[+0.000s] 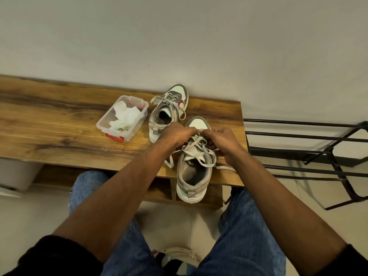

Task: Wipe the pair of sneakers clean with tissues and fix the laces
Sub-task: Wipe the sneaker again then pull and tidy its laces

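Just left of the working hands sits a clear plastic tub [121, 118], rectangular with rounded corners and a red clip latch on its near end, lid off. Crumpled white tissues [124, 118] lie heaped inside it, soft and wrinkled, a few with darker smudges toward the near end.

Now to the grip itself: both hands meet over the near sneaker [194, 168], right at the top of its lacing close to the white toe cap. The left hand [177, 134] has its fingers curled down and pinching the pale flat lace [196, 145]; the right hand [221, 139] mirrors it, fingertips closed on the same lace where the two hands almost touch. Below the grip, loose loops of lace drape across the tongue, and one free end trails out on each side of the shoe onto the wood.

That near sneaker is grey suede-like fabric over a thick white rubber sole, heel hanging over the front edge of the bench [59, 126], toe pointing away. Beyond the left hand stands the far sneaker [169, 112], same grey and white with a red mark on its side, laces crossed and bowed, its heel partly hidden behind the left knuckles.

The bench top is wood-grain board, warm brown with dark streaks, smooth and flat, set against a plain pale wall. Right of the right hand, a black metal rack [310, 152] of thin round bars stands on the pale tiled floor. Blue denim covers the person's knees beneath the forearms.
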